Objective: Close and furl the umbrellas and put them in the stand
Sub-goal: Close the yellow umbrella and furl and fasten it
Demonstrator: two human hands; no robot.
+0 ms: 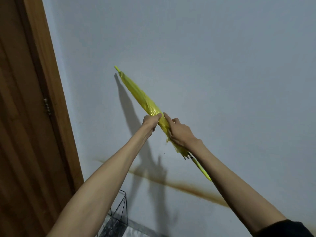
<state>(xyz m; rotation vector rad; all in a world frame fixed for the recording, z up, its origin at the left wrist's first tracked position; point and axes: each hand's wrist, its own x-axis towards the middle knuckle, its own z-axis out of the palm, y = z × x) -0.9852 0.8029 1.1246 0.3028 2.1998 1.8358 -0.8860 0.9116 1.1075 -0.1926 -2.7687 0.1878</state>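
You've got the umbrella (142, 98) slanted in front of the wall (222, 65), tip up-left, handle down-right. Left hand (150, 121) grips mid-canopy, right hand (179, 132) just beside it, handle side. Door (25, 117) sits left, stand (119, 211) below, beside it.

- Yellow umbrella (142, 98): one, closed
- Hands: two, the left hand (150, 121) and the right hand (179, 132), both on the umbrella
- Wire stand (122, 202): one, black, only partly in view
- Wooden door (25, 117): one
- Hinge (47, 106): one, metal, at the door's edge
- Brown stain (188, 187): one streak across the wall (222, 65)
- Dark sleeve (287, 228): one, on the right arm
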